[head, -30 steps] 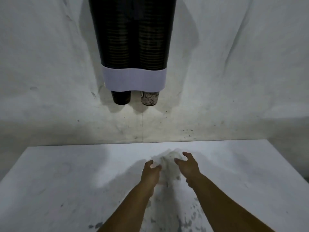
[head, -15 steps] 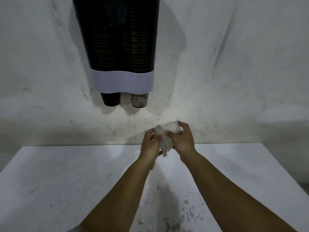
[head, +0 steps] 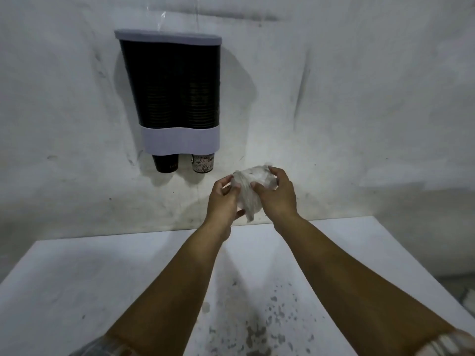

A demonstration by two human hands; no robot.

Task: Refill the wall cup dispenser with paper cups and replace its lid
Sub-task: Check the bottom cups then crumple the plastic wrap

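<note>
Both hands, left hand (head: 222, 199) and right hand (head: 276, 197), pinch one crumpled clear wrapper (head: 253, 187) between them above the table (head: 77, 278). One wall dispenser (head: 171, 86) (lid (head: 168, 37) on) shows two cups (head: 165, 163) poking out below.

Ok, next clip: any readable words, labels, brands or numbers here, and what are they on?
Nothing can be quoted.
Black cup under the dispenser: small pale mark near its base, too small to read.
White cup beside it: dense dark printing, too blurred to read.
Crumpled plastic wrap in both hands: no text visible.
</note>
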